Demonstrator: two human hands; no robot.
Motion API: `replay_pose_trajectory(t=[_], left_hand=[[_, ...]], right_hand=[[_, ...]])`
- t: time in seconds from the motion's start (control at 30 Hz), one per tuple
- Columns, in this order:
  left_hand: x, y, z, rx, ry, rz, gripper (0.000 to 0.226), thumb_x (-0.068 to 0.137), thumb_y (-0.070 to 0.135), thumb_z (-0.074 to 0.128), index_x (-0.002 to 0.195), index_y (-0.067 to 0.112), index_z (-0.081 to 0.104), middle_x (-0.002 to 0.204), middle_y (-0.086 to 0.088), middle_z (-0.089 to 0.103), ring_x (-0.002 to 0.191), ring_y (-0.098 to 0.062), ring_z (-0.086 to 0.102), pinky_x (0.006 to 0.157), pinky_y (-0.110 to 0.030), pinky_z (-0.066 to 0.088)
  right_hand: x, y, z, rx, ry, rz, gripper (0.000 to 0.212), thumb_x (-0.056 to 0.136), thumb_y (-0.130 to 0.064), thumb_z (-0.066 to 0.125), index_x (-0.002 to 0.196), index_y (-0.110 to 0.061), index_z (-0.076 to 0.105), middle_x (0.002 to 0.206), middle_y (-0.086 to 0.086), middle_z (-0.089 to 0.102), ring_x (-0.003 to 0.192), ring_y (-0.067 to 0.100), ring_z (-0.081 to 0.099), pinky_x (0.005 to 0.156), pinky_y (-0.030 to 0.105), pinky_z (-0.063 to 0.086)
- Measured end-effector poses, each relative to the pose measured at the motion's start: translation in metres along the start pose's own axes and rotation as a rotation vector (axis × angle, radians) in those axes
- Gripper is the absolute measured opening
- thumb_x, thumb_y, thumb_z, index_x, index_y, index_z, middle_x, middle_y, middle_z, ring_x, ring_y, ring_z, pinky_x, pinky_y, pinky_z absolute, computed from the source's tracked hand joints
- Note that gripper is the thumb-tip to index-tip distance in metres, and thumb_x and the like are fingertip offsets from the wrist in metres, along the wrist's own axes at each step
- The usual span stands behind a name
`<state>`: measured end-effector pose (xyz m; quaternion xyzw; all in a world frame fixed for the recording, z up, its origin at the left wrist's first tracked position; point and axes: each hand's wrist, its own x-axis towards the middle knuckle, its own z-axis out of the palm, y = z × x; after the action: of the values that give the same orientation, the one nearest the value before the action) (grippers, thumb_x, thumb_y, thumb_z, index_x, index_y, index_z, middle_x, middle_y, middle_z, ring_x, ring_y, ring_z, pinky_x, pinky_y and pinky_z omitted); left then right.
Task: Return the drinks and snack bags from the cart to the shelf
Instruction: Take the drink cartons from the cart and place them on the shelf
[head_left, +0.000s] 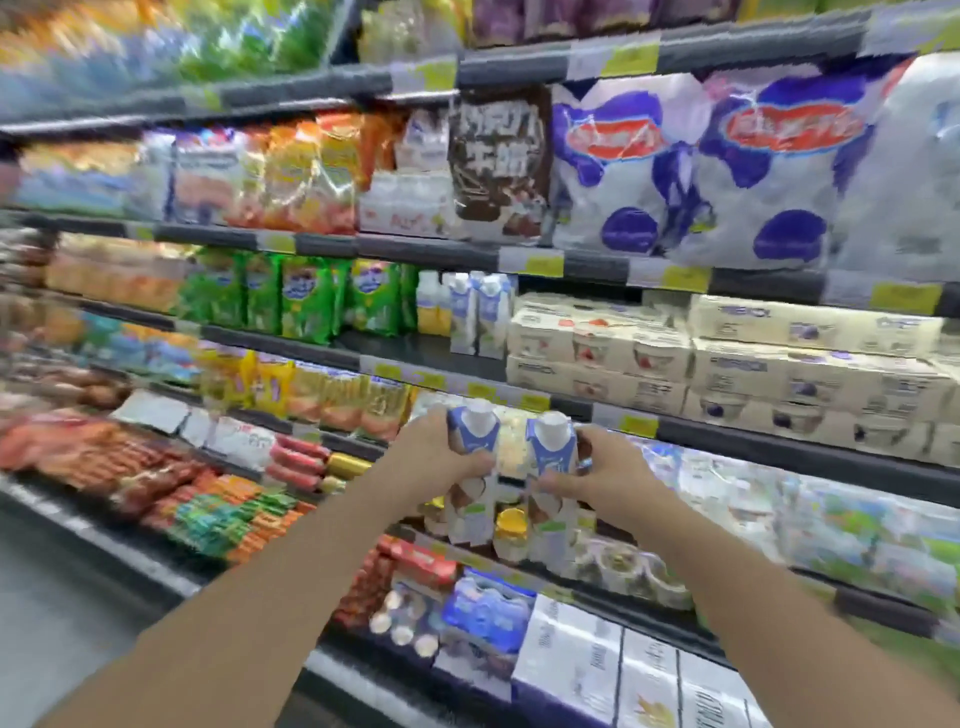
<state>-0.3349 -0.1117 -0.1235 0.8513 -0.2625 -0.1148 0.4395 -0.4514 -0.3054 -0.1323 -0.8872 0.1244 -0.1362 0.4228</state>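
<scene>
Left hand (436, 457) grips one carton (470, 467); right hand (605, 475) grips another carton (553, 478) just beside it, both upright. Beyond and above the hands, matching cartons (480, 312) stand on a shelf (431, 348).

Both forearms bare; left hand (434, 457), right hand (608, 475) ungloved.

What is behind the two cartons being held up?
Between the cartons, a yellow-lidded jar and pale packs show on the shelf. Whatever sits directly behind the cartons and both hands is hidden.
</scene>
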Motion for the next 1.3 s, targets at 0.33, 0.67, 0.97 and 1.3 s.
replay_pose_trajectory(t=[0.33,0.67,0.97,1.3], left_hand=[[0.061,-0.075,-0.109,-0.056,0.149,-0.057,0.052,0.075,0.037,0.080,0.112,0.007,0.059,0.104,-0.011,0.070,0.093,-0.026,0.069,0.085,-0.049,0.058],[0.188,-0.041,-0.107,-0.077,0.206,0.000,0.046,0.076,0.025,0.084,0.113,0.016,0.057,0.103,0.000,0.066,0.095,-0.019,0.065,0.086,-0.043,0.056],[0.285,-0.031,-0.104,-0.083,0.135,0.083,0.045,0.074,0.020,0.086,0.112,0.013,0.062,0.102,-0.003,0.072,0.095,-0.020,0.068,0.088,-0.040,0.057],[0.341,-0.053,-0.107,-0.130,-0.006,0.177,0.050,0.072,0.017,0.088,0.117,0.013,0.065,0.106,-0.001,0.072,0.095,-0.018,0.067,0.078,-0.030,0.052]], right_hand=[[0.128,-0.070,0.098,-0.011,-0.073,-0.085,0.031,0.074,-0.031,0.086,0.096,-0.024,0.065,0.088,-0.006,0.067,0.082,0.018,0.062,0.072,0.036,0.050],[0.212,-0.050,0.067,0.032,0.001,-0.057,0.029,0.075,-0.025,0.086,0.093,-0.023,0.064,0.082,-0.009,0.068,0.075,0.008,0.062,0.066,0.026,0.049],[0.244,-0.047,0.056,0.014,0.088,-0.001,0.039,0.071,-0.028,0.088,0.102,-0.027,0.065,0.094,-0.009,0.073,0.089,0.010,0.069,0.081,0.034,0.056],[0.272,-0.065,0.071,-0.103,0.358,0.105,0.039,0.077,-0.024,0.084,0.108,-0.023,0.059,0.085,-0.021,0.060,0.076,-0.007,0.054,0.059,0.011,0.037]])
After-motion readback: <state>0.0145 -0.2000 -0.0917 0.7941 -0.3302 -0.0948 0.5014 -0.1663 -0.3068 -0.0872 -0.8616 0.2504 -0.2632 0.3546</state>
